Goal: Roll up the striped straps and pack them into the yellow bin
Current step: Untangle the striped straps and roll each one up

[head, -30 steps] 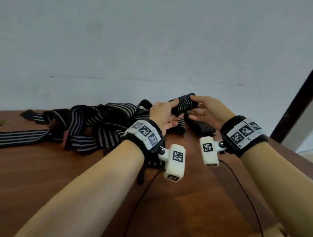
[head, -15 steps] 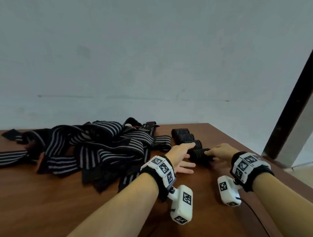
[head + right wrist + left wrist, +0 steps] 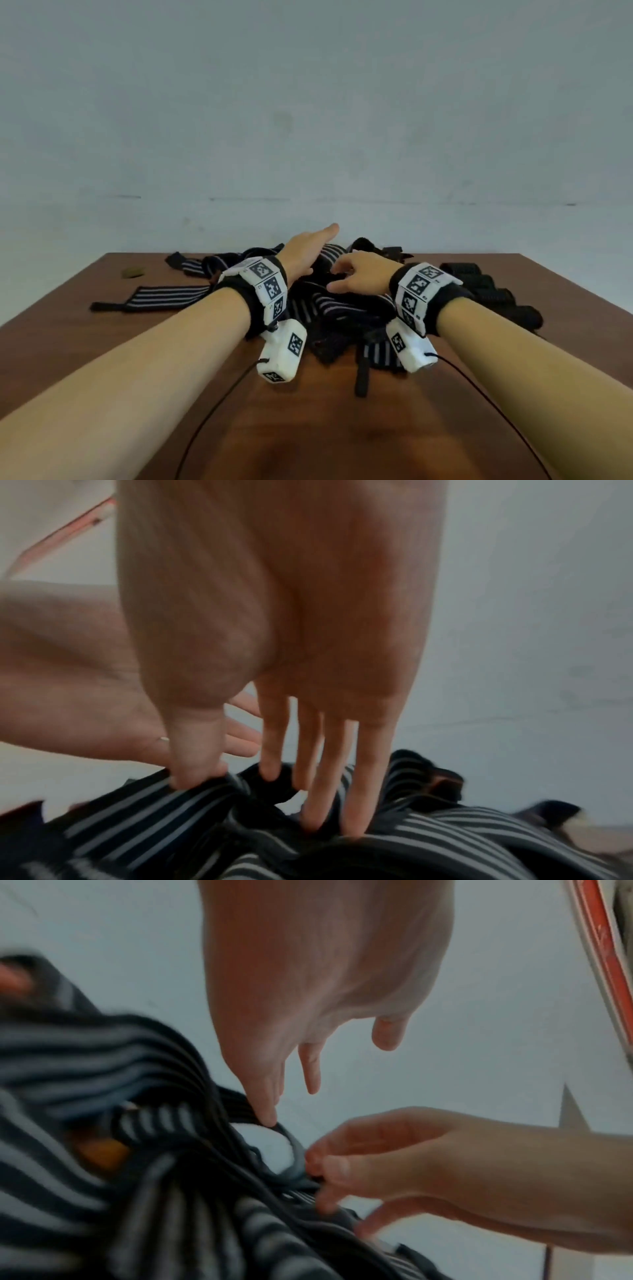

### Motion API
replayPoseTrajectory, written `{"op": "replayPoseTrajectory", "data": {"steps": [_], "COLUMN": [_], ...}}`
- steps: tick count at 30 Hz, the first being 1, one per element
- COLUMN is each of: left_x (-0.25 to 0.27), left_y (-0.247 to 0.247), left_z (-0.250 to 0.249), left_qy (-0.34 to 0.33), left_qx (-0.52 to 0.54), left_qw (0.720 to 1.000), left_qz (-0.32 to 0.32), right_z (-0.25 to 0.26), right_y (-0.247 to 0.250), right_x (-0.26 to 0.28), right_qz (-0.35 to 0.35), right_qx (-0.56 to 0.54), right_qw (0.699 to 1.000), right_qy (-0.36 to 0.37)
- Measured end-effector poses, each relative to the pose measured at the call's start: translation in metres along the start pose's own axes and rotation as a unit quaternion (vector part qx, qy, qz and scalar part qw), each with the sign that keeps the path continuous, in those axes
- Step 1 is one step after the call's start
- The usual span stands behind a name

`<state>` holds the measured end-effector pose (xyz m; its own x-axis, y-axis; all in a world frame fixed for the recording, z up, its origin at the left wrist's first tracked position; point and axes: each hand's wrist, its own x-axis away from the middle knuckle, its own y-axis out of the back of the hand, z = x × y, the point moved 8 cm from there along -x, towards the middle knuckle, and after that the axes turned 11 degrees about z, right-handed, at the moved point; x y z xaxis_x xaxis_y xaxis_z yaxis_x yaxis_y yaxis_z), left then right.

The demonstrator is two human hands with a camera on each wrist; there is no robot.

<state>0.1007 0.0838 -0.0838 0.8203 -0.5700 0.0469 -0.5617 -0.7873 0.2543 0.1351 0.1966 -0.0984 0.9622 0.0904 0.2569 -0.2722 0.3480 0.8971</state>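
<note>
**Both hands reach into tangle of striped straps**

A loose heap of striped straps (image 3: 337, 308) lies across the far middle of a brown wooden table (image 3: 308, 428). The right hand (image 3: 359, 277) lies on top of the heap, thumb and fingertips (image 3: 310, 780) pinching a fold of dark webbing. The left hand (image 3: 308, 250) reaches over the heap with fingers straight, one fingertip (image 3: 267, 1112) touching a strap loop, holding nothing. A single flat strap (image 3: 161, 298) lies apart at the left. Four rolled straps (image 3: 493, 294) sit in a row at the right, just beside the heap. A small dark object (image 3: 133, 272) rests near the far left edge.
</note>
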Motion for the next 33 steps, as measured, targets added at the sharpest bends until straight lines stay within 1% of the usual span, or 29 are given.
{"op": "replayPoseTrajectory", "data": {"steps": [3,5,8,9,10,13,16,17,19,21,23,25,27,28,30,32,33], "left_x": [0.015,0.024,0.027,0.026,0.024,0.018,0.013,0.013,0.014,0.016,0.019,0.02,0.015,0.013,0.007,0.006,0.004], "left_y": [0.04,0.059,0.066,0.062,0.057,0.042,0.014,0.004,-0.01,-0.024,-0.032,-0.033,-0.027,-0.024,-0.023,-0.022,-0.018], "left_z": [0.014,0.023,0.036,0.04,0.044,0.048,0.05,0.051,0.051,0.053,0.052,0.044,0.041,0.038,0.039,0.04,0.042], "left_qy": [0.004,0.01,0.022,0.025,0.026,0.018,0.024,0.03,0.044,0.066,0.073,0.046,0.024,0.012,-0.004,-0.006,0.0], "left_qx": [-0.002,0.007,0.014,0.005,-0.008,-0.048,-0.056,-0.065,-0.107,-0.151,-0.213,-0.266,-0.291,-0.299,-0.288,-0.287,-0.309], "left_qw": [1.0,1.0,1.0,1.0,0.999,0.998,0.995,0.993,0.985,0.974,0.957,0.945,0.941,0.94,0.941,0.938,0.934], "left_qz": [-0.006,-0.011,0.005,0.015,0.025,0.034,0.08,0.098,0.128,0.158,0.181,0.186,0.172,0.166,0.179,0.196,0.182], "right_z": [0.028,0.034,0.029,0.027,0.026,0.03,0.023,0.02,0.022,0.025,0.026,0.022,0.015,0.013,0.008,0.003,0.003], "right_y": [-0.019,-0.027,-0.04,-0.042,-0.043,-0.042,-0.045,-0.046,-0.042,-0.036,-0.025,-0.004,0.016,0.024,0.037,0.054,0.063], "right_x": [-0.015,-0.019,-0.016,-0.014,-0.013,-0.006,-0.001,0.001,0.005,0.013,0.019,0.024,0.03,0.034,0.04,0.045,0.049], "right_qz": [0.08,0.132,0.215,0.225,0.22,0.165,0.139,0.13,0.085,0.027,-0.04,-0.112,-0.156,-0.172,-0.217,-0.281,-0.32], "right_qx": [-0.057,-0.052,0.041,0.088,0.141,0.284,0.382,0.405,0.443,0.452,0.45,0.408,0.341,0.307,0.22,0.101,0.033], "right_qw": [0.995,0.99,0.976,0.97,0.964,0.944,0.914,0.905,0.892,0.889,0.889,0.904,0.927,0.936,0.951,0.954,0.946], "right_qy": [0.031,0.025,-0.021,-0.034,-0.041,-0.025,-0.01,0.003,0.034,0.068,0.077,0.056,0.025,0.017,0.013,0.034,0.051]}}
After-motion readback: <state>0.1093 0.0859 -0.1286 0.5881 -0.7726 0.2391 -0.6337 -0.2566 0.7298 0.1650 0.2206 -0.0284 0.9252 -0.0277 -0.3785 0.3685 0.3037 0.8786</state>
